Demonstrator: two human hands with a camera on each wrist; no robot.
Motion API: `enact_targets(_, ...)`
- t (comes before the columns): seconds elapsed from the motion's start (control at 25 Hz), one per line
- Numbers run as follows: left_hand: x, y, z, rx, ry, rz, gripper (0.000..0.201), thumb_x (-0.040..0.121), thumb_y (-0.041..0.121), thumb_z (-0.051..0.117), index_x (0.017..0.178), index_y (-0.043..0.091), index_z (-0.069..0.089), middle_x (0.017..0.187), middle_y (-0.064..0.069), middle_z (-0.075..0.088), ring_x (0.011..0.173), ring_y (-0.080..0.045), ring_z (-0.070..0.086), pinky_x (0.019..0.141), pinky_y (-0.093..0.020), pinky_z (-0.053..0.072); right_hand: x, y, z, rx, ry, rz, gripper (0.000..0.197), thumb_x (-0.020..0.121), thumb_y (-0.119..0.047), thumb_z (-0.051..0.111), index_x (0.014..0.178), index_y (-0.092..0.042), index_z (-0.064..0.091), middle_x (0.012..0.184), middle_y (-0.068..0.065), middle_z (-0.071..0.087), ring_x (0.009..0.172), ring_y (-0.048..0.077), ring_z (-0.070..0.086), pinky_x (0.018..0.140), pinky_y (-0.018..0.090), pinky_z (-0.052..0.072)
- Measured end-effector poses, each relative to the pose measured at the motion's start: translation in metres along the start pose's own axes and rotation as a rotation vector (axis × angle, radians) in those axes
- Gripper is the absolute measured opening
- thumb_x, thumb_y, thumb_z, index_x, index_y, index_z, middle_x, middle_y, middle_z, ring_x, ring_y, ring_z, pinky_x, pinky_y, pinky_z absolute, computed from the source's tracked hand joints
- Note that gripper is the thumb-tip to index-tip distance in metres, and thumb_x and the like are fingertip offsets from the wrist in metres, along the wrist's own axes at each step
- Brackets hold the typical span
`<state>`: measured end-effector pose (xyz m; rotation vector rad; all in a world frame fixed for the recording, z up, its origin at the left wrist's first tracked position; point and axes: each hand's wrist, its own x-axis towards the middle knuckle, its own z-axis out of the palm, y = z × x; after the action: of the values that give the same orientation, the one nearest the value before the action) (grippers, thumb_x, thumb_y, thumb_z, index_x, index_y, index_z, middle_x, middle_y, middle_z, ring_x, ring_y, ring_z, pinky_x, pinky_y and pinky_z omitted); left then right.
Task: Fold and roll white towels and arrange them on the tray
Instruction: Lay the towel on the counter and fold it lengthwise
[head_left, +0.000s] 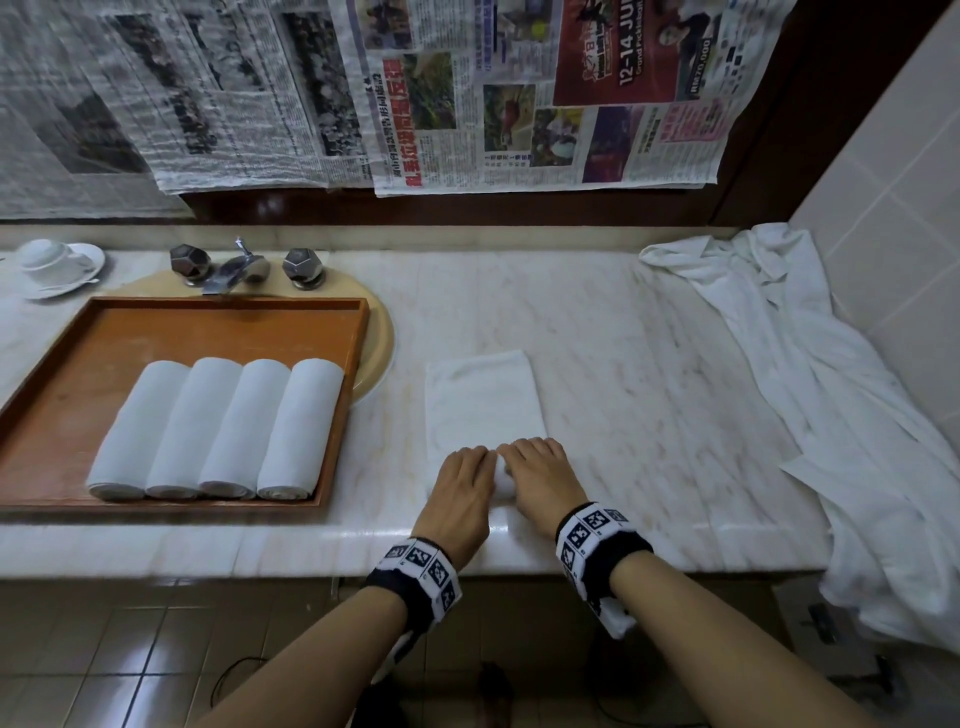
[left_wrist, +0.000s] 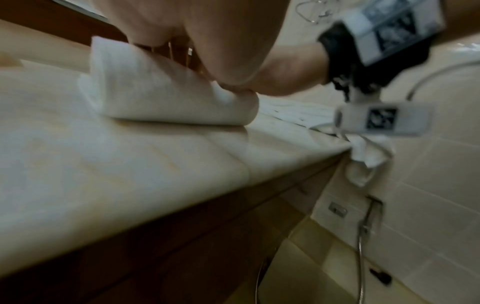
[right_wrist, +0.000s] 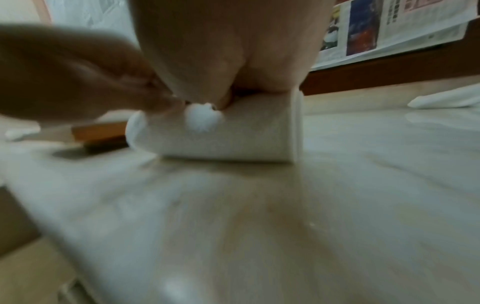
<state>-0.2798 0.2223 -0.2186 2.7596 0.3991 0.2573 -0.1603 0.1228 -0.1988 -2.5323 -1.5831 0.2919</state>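
Observation:
A folded white towel (head_left: 480, 400) lies lengthwise on the marble counter, its near end rolled up into a short roll (left_wrist: 166, 98) (right_wrist: 221, 133). My left hand (head_left: 460, 478) and right hand (head_left: 540, 467) sit side by side on that roll, fingers curled over its top and gripping it. The wrist views show the thumbs tucked at the roll's near side. An orange wooden tray (head_left: 104, 332) at the left holds several rolled white towels (head_left: 218, 431) laid in a row.
A pile of unfolded white cloth (head_left: 810, 374) drapes over the counter's right end against the tiled wall. Behind the tray stand a tap with two handles (head_left: 244, 267) and a cup on a saucer (head_left: 52, 265). Newspaper covers the wall behind.

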Motion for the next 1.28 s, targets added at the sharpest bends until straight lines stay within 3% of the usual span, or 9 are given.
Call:
enact_targets(0.16, -0.016, -0.004, 0.005, -0.051, 0.037, 0.083, 0.05, 0.074, -0.005, 0.05, 0.123, -0.002, 0.056, 0.116, -0.016, 0.058, 0.104, -0.031, 0.053, 0.097, -0.039, 0.046, 0.0, -0.008, 0.003, 0.039, -0.016, 0.056, 0.037, 0.095, -0.008, 0.043, 0.131, -0.014, 0.049, 0.125, 0.003, 0.054, 0.118, 0.023, 0.047, 0.106, 0.035, 0.028)
enact_targets(0.24, -0.004, -0.006, -0.004, -0.048, -0.036, 0.028, 0.049, 0.07, -0.007, 0.061, 0.118, 0.0, 0.061, 0.11, -0.014, 0.062, 0.1, -0.031, 0.059, 0.094, -0.038, 0.049, -0.01, -0.017, 0.012, 0.031, 0.085, 0.056, 0.042, 0.088, -0.01, 0.057, 0.129, -0.005, 0.051, 0.125, 0.011, 0.055, 0.117, 0.03, 0.052, 0.108, 0.042, 0.036)
enact_targets(0.32, 0.017, -0.01, -0.017, -0.006, -0.146, -0.003, 0.038, 0.081, 0.0, 0.058, 0.119, 0.005, 0.06, 0.113, -0.012, 0.062, 0.104, -0.029, 0.058, 0.095, -0.034, 0.044, -0.02, -0.018, 0.025, -0.02, 0.137, 0.042, 0.053, 0.077, -0.015, 0.068, 0.126, -0.002, 0.053, 0.124, 0.014, 0.057, 0.115, 0.032, 0.055, 0.107, 0.047, 0.041)
enact_targets(0.48, 0.042, -0.009, -0.027, 0.091, -0.257, -0.062, 0.035, 0.088, 0.002, 0.046, 0.122, 0.006, 0.054, 0.122, -0.011, 0.053, 0.111, -0.027, 0.048, 0.095, -0.032, 0.038, -0.014, -0.011, 0.017, -0.02, 0.083, 0.057, 0.057, 0.079, -0.003, 0.047, 0.136, -0.006, 0.046, 0.135, 0.009, 0.05, 0.128, 0.027, 0.046, 0.118, 0.046, 0.025)
enact_targets(0.68, -0.001, 0.001, -0.01, 0.071, 0.026, 0.005, 0.049, 0.072, -0.004, 0.039, 0.118, -0.002, 0.057, 0.115, -0.018, 0.057, 0.104, -0.032, 0.051, 0.098, -0.038, 0.042, 0.004, 0.002, -0.002, 0.09, -0.023, -0.022, 0.035, 0.097, -0.01, 0.041, 0.131, -0.015, 0.047, 0.125, 0.002, 0.053, 0.117, 0.023, 0.045, 0.105, 0.033, 0.026)
enact_targets(0.84, -0.022, 0.0, -0.001, 0.157, -0.047, 0.072, 0.048, 0.078, 0.006, 0.036, 0.121, -0.005, 0.056, 0.113, -0.019, 0.058, 0.102, -0.033, 0.05, 0.099, -0.04, 0.038, 0.005, -0.002, -0.009, 0.078, -0.178, 0.037, 0.035, 0.098, -0.011, 0.038, 0.131, -0.014, 0.048, 0.126, 0.004, 0.055, 0.117, 0.024, 0.047, 0.101, 0.035, 0.031)
enact_targets(0.96, 0.002, -0.01, -0.013, 0.09, -0.114, 0.057, 0.045, 0.078, 0.009, 0.035, 0.115, 0.0, 0.06, 0.104, -0.014, 0.061, 0.093, -0.031, 0.056, 0.089, -0.035, 0.044, -0.006, -0.011, -0.002, 0.056, -0.013, 0.038, 0.036, 0.098, -0.02, 0.043, 0.132, -0.01, 0.047, 0.13, 0.007, 0.049, 0.121, 0.026, 0.044, 0.107, 0.036, 0.031)
enact_targets(1.12, 0.038, -0.012, -0.035, 0.137, -0.345, -0.02, 0.036, 0.09, 0.011, 0.041, 0.125, 0.008, 0.05, 0.116, -0.01, 0.058, 0.106, -0.028, 0.05, 0.092, -0.032, 0.037, -0.017, -0.001, 0.006, -0.068, 0.027, -0.031, 0.054, 0.089, -0.012, 0.053, 0.141, -0.008, 0.039, 0.137, 0.008, 0.046, 0.128, 0.027, 0.043, 0.117, 0.042, 0.024)
enact_targets(1.28, 0.024, -0.001, -0.03, 0.099, -0.143, -0.037, 0.033, 0.087, 0.006, 0.038, 0.115, 0.004, 0.056, 0.112, -0.012, 0.058, 0.102, -0.029, 0.052, 0.091, -0.033, 0.042, 0.01, 0.005, -0.011, 0.044, -0.1, -0.001, 0.034, 0.102, -0.02, 0.037, 0.135, -0.015, 0.044, 0.129, 0.004, 0.053, 0.119, 0.024, 0.046, 0.104, 0.035, 0.028)
